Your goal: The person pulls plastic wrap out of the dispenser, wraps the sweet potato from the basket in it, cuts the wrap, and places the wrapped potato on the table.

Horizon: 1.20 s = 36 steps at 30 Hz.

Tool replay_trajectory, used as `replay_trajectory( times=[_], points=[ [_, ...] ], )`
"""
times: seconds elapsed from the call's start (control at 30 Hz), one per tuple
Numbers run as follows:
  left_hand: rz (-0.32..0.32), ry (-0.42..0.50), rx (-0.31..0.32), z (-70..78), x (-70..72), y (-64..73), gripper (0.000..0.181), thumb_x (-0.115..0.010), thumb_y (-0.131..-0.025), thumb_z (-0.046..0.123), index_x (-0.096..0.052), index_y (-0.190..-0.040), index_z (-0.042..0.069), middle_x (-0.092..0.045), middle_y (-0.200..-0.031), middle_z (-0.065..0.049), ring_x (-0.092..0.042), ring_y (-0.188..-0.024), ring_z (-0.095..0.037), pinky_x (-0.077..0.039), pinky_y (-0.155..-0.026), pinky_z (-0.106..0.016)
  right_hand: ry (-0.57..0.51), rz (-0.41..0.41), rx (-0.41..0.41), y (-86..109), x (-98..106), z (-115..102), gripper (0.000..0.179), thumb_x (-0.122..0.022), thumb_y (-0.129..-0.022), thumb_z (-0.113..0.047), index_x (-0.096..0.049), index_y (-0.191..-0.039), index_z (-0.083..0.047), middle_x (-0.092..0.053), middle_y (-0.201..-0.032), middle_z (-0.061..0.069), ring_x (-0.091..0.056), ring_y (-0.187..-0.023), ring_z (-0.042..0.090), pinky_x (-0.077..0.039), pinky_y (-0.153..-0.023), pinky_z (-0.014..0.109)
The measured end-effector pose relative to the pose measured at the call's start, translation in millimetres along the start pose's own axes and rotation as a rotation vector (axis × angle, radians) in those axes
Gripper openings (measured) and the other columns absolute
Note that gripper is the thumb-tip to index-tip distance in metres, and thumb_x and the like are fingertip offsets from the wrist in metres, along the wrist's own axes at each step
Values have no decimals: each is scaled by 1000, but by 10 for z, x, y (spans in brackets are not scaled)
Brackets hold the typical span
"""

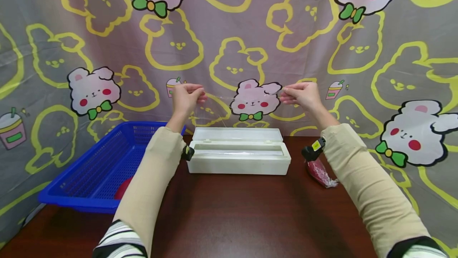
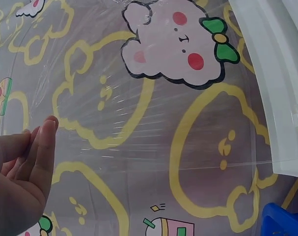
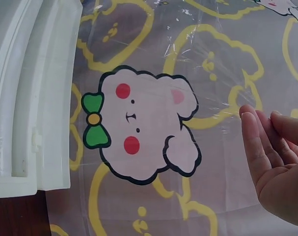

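Clear cling film (image 2: pixel 114 137) stretches between my two raised hands, its creases and shine showing in both wrist views. My left hand (image 1: pixel 186 98) pinches it at one side between thumb and fingers. At the other side my right hand (image 1: pixel 303 94) pinches it the same way. Both hands are above and behind a white cling film dispenser (image 1: pixel 237 166). The dispenser's lid (image 1: pixel 236 134) is flipped up at the back, and a pale film roll (image 1: pixel 237 152) lies in its long slot.
On the left stands a blue plastic basket (image 1: pixel 89 204), with a red object (image 1: pixel 123 189) partly hidden by my left forearm. To the right, a red item wrapped in clear film (image 1: pixel 320 173) lies on the brown table (image 1: pixel 236 214). A patterned curtain (image 1: pixel 247 23) hangs close behind.
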<state>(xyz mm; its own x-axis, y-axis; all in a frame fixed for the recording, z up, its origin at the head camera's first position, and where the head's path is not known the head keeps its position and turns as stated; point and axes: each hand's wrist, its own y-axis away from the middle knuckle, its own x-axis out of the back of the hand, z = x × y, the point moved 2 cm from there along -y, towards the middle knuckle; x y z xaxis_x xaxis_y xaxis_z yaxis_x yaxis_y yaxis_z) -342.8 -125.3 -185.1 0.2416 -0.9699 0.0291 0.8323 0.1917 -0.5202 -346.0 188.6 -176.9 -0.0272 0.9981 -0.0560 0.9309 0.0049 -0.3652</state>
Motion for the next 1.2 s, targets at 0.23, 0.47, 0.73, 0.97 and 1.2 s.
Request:
replay_trajectory(
  times=[0.23,0.47,0.73,0.97,1.2],
  points=[
    [-5,37,22,70,14,-14,21,-60,-81,-4,-60,-98,-16,-61,-88,-30,-60,-49,-7,-50,-51,-21,24,11,9,12,-1,-84,15,-59,-82,4,-67,-71,-2,-64,-61,9,-63,-54,18,-51,-51,28],
    [-4,16,31,182,56,-5,20,-60,-81,-6,-60,-96,-18,-63,-80,-26,-59,-47,-8,-50,-50,-22,37,17,-8,15,19,-150,13,-61,-82,1,-67,-72,-2,-64,-62,9,-64,-55,19,-52,-52,29],
    [-13,-37,30,281,84,25,18,-61,-81,-3,-63,-94,-15,-65,-73,-20,-60,-49,-8,-51,-52,-24,15,11,-26,20,38,-222,19,-60,-82,2,-67,-66,-7,-65,-63,10,-64,-55,20,-51,-53,31],
    [-43,-38,12,357,122,92,19,-62,-81,-1,-62,-95,-15,-65,-71,-17,-61,-50,-9,-51,-52,-24,-26,-19,-24,70,72,-281,20,-58,-83,3,-68,-67,-6,-64,-63,11,-64,-55,20,-51,-52,30],
    [-118,-83,-82,411,230,326,21,-63,-81,2,-63,-95,-14,-65,-78,-21,-63,-55,-9,-51,-55,-24,7,-60,-3,249,143,-335,14,-61,-81,1,-69,-71,-5,-65,-65,10,-64,-57,20,-52,-54,31]
  ],
)
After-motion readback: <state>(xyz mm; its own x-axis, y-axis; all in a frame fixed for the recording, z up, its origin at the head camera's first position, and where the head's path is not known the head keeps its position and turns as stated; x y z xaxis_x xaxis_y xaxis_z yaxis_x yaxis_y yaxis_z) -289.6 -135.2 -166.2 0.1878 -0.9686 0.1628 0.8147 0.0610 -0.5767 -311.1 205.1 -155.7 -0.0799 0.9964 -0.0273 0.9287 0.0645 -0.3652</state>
